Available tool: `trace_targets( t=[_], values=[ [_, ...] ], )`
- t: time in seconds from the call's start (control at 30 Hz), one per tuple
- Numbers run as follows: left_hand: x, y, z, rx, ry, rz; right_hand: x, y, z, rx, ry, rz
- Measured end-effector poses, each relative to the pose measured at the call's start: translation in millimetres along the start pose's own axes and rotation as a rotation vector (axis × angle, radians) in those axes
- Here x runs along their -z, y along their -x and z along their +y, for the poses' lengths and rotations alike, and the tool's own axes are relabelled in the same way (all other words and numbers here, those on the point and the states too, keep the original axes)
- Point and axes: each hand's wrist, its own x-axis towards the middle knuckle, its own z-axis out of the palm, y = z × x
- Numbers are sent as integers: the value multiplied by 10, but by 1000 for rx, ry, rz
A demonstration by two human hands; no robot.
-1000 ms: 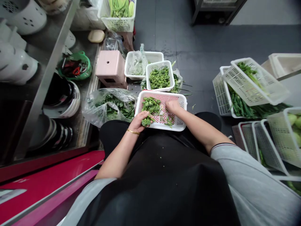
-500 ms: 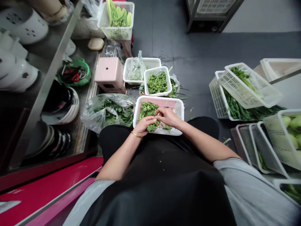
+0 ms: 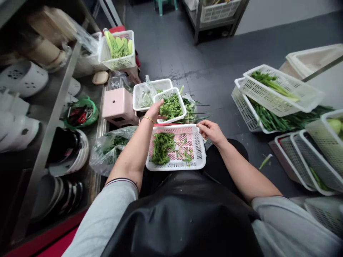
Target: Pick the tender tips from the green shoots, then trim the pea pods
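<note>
My left hand (image 3: pixel 155 111), a gold bracelet at its wrist, is stretched out over the left edge of a small white basket (image 3: pixel 183 107) of leafy greens (image 3: pixel 171 106). Its thumb and fingers are apart, and nothing shows in its grasp. At the right rim of the larger white basket (image 3: pixel 198 161) is my right hand (image 3: pixel 211 131), its fingers bent and pressed together. A small pale bit shows under them, too small to name. Inside the larger basket, a bunch of leafy greens (image 3: pixel 162 148) lies on the left, with loose scraps (image 3: pixel 186 156) on the right.
A clear bag of greens (image 3: pixel 112 142) and a pink stool (image 3: pixel 120 103) stand to the left, beside a shelf of dishes. Behind is a white basket with a bagged vegetable (image 3: pixel 144 96). Stacked baskets (image 3: pixel 246 107) of greens stand on the right.
My hands have parted. The left has left the greens in the larger basket and reached forward to the small basket; the right has moved to the larger basket's right rim. The view has shifted.
</note>
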Motion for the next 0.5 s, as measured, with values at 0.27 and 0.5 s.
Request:
trace_targets(
  t=[0.27, 0.5],
  values=[
    [342, 374, -267, -118, -46, 45, -5, -89, 97, 97, 168, -84],
    [719, 1607, -1007, -133, 85, 156, -620, 54, 15, 382, 732, -273]
  ],
)
